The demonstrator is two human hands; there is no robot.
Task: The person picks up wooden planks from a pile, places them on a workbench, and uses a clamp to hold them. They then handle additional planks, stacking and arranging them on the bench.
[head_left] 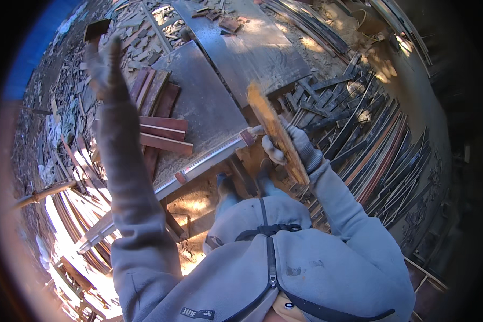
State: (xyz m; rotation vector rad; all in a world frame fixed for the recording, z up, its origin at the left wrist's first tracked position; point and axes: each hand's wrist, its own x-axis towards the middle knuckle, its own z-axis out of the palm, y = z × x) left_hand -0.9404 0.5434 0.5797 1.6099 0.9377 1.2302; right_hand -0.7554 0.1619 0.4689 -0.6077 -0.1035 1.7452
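My right hand (301, 146), in a grey glove, is wrapped round a short wooden board (276, 131) with a rough yellow-brown face. The board is tilted over the near edge of the metal table (198, 80). My left arm stretches far out to the left, and my left hand (104, 67) is blurred, its thumb and fingers apart. Just beyond its fingertips is a small dark-brown wood piece (96, 30); I cannot tell whether they touch. A measuring rail (214, 157) with a white scale and reddish blocks runs along the table's near edge.
Reddish-brown boards (163, 134) lie stacked at the table's left. Beyond them spreads a heap of wood offcuts (137, 40). Long thin strips (381, 155) are piled on the right. Small scraps (229, 24) lie on the table's far part. Bright sunlit strips (72, 225) lie at lower left.
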